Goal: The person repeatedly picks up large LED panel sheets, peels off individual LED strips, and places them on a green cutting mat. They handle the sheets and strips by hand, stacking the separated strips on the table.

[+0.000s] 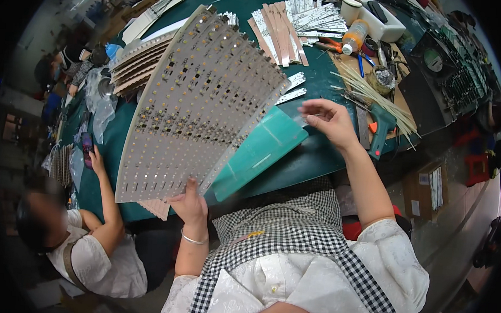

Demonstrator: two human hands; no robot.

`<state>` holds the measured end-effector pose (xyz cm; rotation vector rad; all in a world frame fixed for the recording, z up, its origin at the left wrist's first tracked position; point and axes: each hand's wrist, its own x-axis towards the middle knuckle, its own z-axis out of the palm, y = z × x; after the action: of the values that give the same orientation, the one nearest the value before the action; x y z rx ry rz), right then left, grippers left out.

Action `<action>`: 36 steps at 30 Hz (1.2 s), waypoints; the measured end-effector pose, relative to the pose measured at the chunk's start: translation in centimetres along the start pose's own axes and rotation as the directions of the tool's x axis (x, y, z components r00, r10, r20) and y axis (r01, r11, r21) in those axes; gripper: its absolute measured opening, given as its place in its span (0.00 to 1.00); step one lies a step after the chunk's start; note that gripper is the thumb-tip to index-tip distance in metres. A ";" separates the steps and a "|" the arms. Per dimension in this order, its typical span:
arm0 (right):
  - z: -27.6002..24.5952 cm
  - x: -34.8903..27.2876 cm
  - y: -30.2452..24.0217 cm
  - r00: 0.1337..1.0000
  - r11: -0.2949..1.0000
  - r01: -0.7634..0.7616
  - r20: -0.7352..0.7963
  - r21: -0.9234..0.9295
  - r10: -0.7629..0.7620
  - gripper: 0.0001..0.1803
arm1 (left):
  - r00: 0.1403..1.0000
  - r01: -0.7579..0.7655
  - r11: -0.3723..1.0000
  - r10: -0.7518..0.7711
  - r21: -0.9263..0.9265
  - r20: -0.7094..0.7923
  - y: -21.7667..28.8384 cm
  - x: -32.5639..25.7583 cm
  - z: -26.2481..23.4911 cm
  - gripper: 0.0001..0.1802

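Note:
My left hand (190, 203) grips the lower edge of a large LED circuit board panel (191, 98), thumb on its face. The panel is tilted up and covered with rows of small yellow LEDs and dark components. Against its right side is a flat green plate (262, 151) with clear strips across it; what supports the plate is hidden. At the plate's upper right corner is my right hand (330, 122), its fingers bent and thumb close to them. Something thin and clear seems to be at its fingertips, too small to make out.
Stacked panels (137, 67) stand behind on the left. Loose LED strips (318, 17) lie at the back, near an orange bottle (354, 37). A green glue gun (381, 128) and thin sticks (384, 95) lie right. A co-worker (101, 245) sits left, holding a phone (87, 149).

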<state>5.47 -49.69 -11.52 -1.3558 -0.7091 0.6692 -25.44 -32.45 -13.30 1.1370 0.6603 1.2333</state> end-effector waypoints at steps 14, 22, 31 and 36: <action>6.6 -3.7 -5.4 0.991 0.929 0.058 0.092 0.365 -0.098 0.06 | 0.902 0.397 0.893 -0.337 -0.212 0.270 2.9 -1.5 -0.1 0.32; 3.5 -5.9 -8.6 0.967 0.942 0.252 -0.026 0.222 -0.253 0.05 | 0.834 0.525 0.728 -0.338 -0.440 0.436 3.6 -1.1 1.2 0.26; -6.7 1.6 -6.8 0.972 0.941 -0.234 -0.025 -0.246 0.235 0.08 | 0.963 0.264 0.787 -0.180 -0.558 0.201 4.8 2.5 -2.3 0.16; -5.9 6.1 -0.8 0.937 0.745 -0.341 -0.138 -0.574 0.322 0.16 | 0.980 0.181 0.801 -0.193 -0.570 0.041 4.5 2.9 -5.4 0.11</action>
<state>13.94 -48.70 -10.81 -2.1085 -0.6835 0.7360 -31.25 -28.37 -10.49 0.5392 0.3588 1.1607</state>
